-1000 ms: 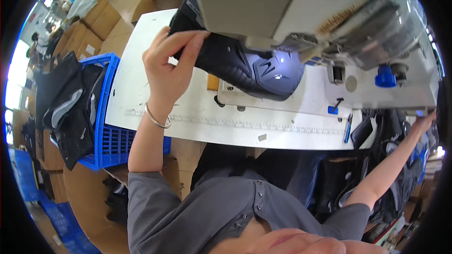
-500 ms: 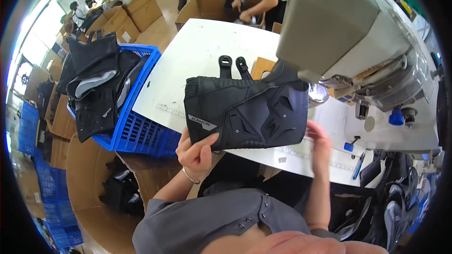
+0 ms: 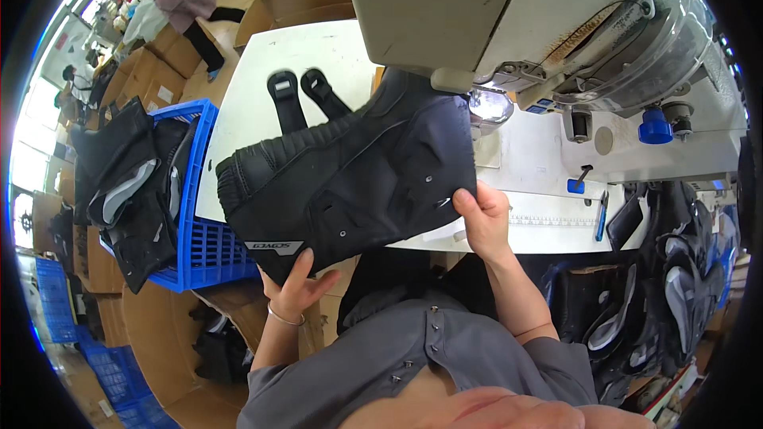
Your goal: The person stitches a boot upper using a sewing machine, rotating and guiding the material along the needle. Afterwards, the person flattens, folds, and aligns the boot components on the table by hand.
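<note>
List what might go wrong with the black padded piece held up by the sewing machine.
1. The black padded piece is gripped only at its lower edge by the left hand and right hand, so it may sag or slip.
2. Its top corner sits close under the sewing machine head and might snag.
3. Its two straps hang loose and may catch.

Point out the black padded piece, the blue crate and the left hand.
black padded piece [image 3: 358, 183], head view, middle of its panel
blue crate [image 3: 208, 245], head view, front wall
left hand [image 3: 296, 284], head view, palm
</note>
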Motion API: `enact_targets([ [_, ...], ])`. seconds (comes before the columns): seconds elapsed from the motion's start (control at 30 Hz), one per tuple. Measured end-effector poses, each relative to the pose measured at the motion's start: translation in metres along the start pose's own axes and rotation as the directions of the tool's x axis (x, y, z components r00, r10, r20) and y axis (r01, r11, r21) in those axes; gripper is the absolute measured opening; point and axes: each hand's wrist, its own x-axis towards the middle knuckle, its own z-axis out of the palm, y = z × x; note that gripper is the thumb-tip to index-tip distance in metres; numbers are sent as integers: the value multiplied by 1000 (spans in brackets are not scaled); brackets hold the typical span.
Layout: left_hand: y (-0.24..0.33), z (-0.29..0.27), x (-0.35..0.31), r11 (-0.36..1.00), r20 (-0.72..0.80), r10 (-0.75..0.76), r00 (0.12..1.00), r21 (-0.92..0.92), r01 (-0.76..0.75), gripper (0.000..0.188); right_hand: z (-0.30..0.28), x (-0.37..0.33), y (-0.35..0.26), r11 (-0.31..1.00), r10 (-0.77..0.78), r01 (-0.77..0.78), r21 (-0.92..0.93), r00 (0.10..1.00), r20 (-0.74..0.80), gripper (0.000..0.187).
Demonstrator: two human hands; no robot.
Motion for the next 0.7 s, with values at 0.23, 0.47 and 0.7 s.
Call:
enact_targets([
  [0.23, 0, 23, 25, 984, 194, -33, 981, -168, 66, 58, 0, 2, 2, 979, 21, 20, 202, 980, -199, 20],
  [0.47, -3, 29, 32, 981, 123, -70, 990, -170, 90, 54, -1, 6, 3, 981, 30, 4, 196, 985, -170, 20],
  [0.7, -4, 32, 28, 983, 119, -71, 990, -158, 89, 56, 1, 7, -3, 980, 41, -10, 197, 988, -151, 19],
])
